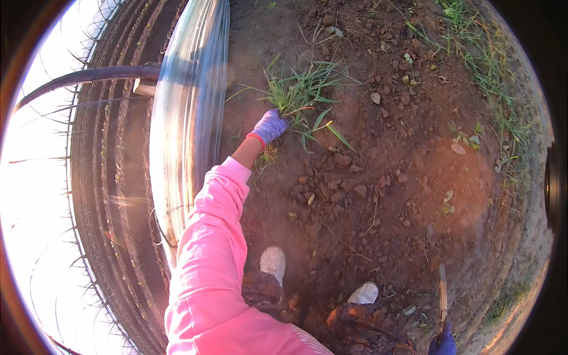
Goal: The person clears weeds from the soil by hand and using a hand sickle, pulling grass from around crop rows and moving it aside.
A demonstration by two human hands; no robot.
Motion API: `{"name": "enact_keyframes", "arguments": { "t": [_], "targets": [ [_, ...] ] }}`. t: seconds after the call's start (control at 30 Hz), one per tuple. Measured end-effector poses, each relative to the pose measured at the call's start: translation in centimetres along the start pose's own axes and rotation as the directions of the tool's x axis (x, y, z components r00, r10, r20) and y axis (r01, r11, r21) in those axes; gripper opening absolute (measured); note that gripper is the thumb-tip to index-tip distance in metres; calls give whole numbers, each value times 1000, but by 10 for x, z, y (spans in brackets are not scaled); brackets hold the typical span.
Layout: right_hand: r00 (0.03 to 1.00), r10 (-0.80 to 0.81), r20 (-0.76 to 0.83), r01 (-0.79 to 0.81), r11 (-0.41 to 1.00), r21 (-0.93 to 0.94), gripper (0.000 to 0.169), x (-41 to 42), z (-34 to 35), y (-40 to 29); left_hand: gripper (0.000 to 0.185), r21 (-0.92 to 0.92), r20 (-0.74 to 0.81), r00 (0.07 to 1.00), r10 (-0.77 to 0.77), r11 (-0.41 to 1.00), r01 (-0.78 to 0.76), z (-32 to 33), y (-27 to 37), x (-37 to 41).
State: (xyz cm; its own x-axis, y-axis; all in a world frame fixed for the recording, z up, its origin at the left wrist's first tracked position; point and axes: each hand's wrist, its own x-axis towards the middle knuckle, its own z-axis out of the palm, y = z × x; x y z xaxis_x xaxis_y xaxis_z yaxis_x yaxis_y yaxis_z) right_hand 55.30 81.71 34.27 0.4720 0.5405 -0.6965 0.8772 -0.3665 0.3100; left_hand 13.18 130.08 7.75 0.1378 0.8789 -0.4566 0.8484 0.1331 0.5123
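Note:
My left hand, in a purple knit glove with a red cuff, is closed around the base of a clump of green grass. The blades fan out beyond my fingers over the brown soil; whether the roots are in the ground is hidden. At the lower right edge, my right hand, gloved too, grips the wooden handle of a hand tool. The tool's head is hard to make out against the soil. A pink sleeve covers my left arm.
A gathered roll of clear plastic film runs along my left. Beyond it are a dark curved pole and rows of seedlings. Grass grows along the right. My white shoes stand on the soil among clods and dry leaves.

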Motion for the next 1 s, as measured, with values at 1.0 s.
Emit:
{"name": "enact_keyframes", "arguments": {
  "t": [1.0],
  "targets": [
    [987, -97, -127, 100, 995, 18, 45, -14, 60, 17, 22, 878, -20, 994, 104, 477, -32, -41, -63, -77]
  ]
}}
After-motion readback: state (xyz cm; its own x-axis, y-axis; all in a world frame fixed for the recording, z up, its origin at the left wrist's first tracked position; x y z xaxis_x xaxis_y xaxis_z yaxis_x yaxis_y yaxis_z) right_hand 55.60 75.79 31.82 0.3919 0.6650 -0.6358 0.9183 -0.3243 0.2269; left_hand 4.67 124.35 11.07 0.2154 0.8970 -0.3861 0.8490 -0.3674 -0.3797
